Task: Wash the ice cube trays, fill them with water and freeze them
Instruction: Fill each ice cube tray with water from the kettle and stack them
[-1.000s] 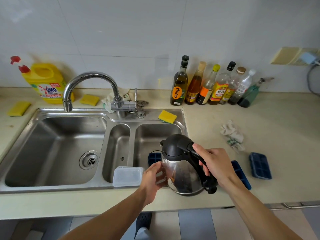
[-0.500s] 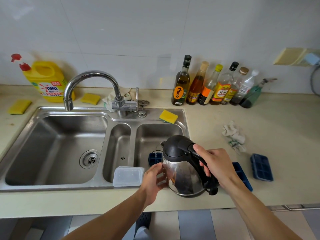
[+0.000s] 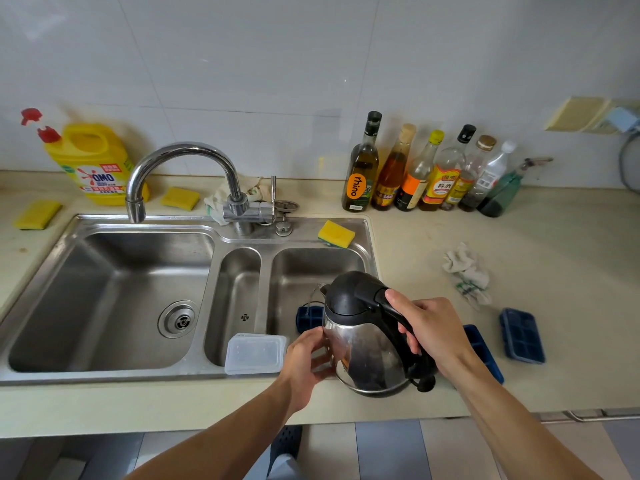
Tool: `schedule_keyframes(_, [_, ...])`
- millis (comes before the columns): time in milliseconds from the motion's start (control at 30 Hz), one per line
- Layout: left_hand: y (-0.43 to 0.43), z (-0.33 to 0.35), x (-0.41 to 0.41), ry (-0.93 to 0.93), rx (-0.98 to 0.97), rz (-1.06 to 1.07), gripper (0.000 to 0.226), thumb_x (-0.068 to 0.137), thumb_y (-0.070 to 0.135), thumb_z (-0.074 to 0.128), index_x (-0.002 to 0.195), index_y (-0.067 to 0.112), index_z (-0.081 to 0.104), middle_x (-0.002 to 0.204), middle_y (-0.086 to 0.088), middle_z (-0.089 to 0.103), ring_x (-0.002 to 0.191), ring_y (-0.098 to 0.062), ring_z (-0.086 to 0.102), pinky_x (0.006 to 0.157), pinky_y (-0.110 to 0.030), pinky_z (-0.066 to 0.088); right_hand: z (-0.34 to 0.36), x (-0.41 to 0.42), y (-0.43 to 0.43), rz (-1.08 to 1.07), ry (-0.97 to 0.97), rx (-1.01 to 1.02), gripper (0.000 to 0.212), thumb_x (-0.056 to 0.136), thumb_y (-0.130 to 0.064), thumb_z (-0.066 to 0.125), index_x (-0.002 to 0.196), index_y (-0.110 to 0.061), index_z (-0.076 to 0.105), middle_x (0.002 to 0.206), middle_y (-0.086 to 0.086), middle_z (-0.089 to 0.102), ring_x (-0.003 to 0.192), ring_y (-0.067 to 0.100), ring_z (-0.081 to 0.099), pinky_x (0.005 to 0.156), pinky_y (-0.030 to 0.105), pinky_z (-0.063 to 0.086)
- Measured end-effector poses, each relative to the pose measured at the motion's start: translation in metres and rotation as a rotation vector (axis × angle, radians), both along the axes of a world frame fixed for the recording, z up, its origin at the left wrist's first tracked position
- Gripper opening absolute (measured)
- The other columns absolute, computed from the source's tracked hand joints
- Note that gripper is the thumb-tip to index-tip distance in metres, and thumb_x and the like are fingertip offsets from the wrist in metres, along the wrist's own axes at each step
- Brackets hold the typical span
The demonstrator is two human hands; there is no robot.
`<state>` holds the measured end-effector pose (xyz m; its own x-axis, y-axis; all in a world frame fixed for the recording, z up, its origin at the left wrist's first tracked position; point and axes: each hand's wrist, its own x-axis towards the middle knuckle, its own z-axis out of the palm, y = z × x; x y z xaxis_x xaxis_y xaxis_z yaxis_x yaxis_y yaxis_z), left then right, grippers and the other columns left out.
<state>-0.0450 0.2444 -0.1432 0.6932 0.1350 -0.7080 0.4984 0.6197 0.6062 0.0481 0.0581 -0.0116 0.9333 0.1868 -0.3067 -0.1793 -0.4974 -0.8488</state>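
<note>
"OMO" on the yellow detergent jug (image 3: 90,163), "rhino" on the dark oil bottle's orange label (image 3: 356,185).

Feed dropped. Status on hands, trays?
Right hand grips black handle of steel kettle; left hand touches its side. Dark blue ice cube tray in sink basin, partly hidden by kettle. Two blue trays on counter.
</note>
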Motion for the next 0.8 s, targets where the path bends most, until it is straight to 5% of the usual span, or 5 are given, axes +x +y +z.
schedule_keyframes(800, [-0.0051, 0.0002, -0.0080, 0.046, 0.001, 0.016, 0.031, 0.098, 0.039, 0.060, 0.115, 0.016, 0.072, 0.104, -0.007, 0.077, 0.107, -0.034, 0.068, 0.072, -0.038, 0.060, 0.0056, -0.0080, -0.0055, 0.015, -0.010, -0.011, 0.072, 0.089, -0.055, 0.068, 0.059, 0.010, 0.057, 0.043, 0.007, 0.055, 0.038, 0.018, 0.048, 0.044, 0.019, 0.041])
